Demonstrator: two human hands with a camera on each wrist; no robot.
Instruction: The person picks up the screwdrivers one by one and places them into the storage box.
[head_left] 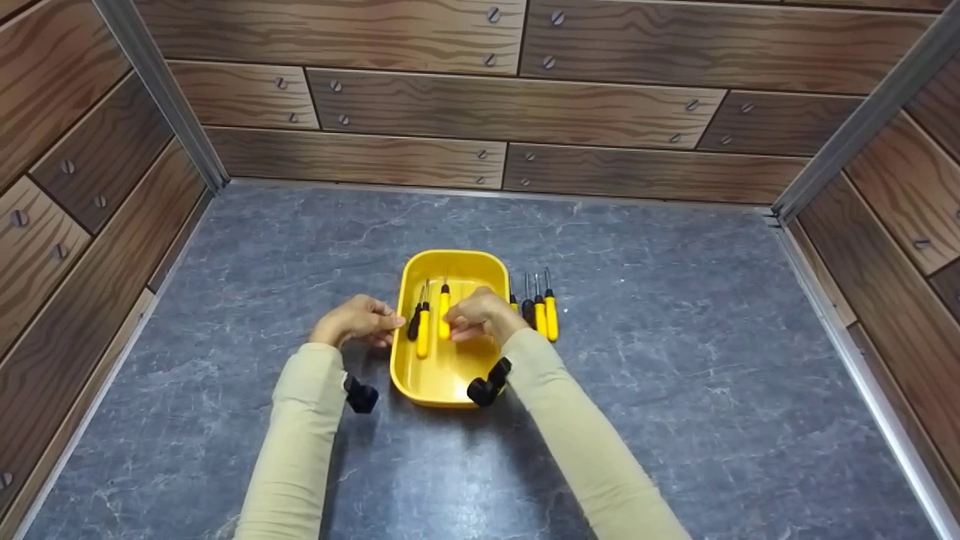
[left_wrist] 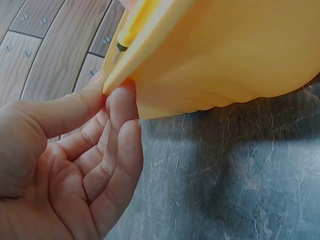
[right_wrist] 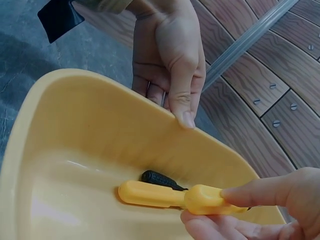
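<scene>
The left hand (left_wrist: 75,165) fills the lower left of the view, palm toward the camera. Its thumb and curled fingertips (left_wrist: 120,100) pinch the rim of the yellow tray (left_wrist: 225,55), so the grip sits on the tray's edge. The tray's outer wall rises over the grey marbled surface (left_wrist: 225,175). Wood-patterned wall panels (left_wrist: 45,45) with screw heads stand behind.
</scene>
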